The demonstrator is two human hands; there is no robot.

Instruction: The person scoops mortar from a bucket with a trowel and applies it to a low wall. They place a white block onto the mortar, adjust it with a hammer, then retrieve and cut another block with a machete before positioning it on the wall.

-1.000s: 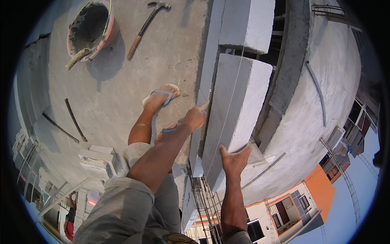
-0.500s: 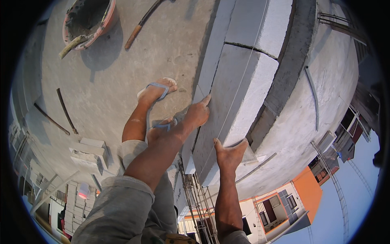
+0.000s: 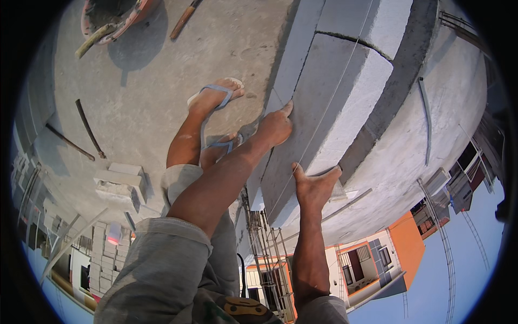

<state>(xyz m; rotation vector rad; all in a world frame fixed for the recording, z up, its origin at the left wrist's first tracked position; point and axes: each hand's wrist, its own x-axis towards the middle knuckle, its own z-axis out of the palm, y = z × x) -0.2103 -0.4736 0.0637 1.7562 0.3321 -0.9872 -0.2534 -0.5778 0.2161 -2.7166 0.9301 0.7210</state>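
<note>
Sun's out from where I'm standing, throwing shadows across the grey concrete floor (image 3: 148, 121). Pale concrete surface (image 3: 399, 146) runs down the frame's right side, and lower right there's a cream house (image 3: 334, 262) with an orange wall (image 3: 413, 237), a dark window (image 3: 384, 250) and blue sky (image 3: 469, 259).

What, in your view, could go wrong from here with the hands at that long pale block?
The left hand is where the long block meets the pale strip, so a shift might pinch a finger. The right hand has its thumb close to the string and could nudge it out of line. The sandalled feet have bare toes, which would be poorly protected if something fell.
</note>
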